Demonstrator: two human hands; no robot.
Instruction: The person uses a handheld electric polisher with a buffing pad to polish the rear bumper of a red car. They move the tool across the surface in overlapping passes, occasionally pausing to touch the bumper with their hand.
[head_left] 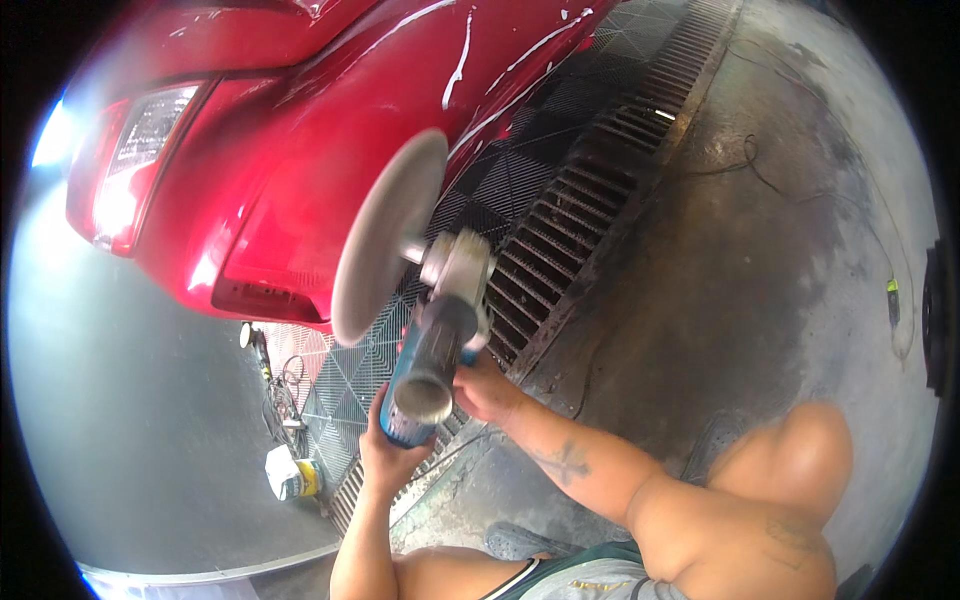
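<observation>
A rotary polisher with a blue body and a grey metal head is held up in front of me. Its large pale round pad is tilted on edge, close beside the red car's bumper corner; whether they touch I cannot tell. My left hand is wrapped round the lower blue body. Higher on the tool, my right hand grips its right side, fingers partly hidden behind it. White streaks run along the red panel beyond the pad.
A slotted floor drain runs alongside dark floor tiles. At lower left lie a second corded tool and a white and yellow container. Cords trail over the concrete at right. My knee is close by on the right.
</observation>
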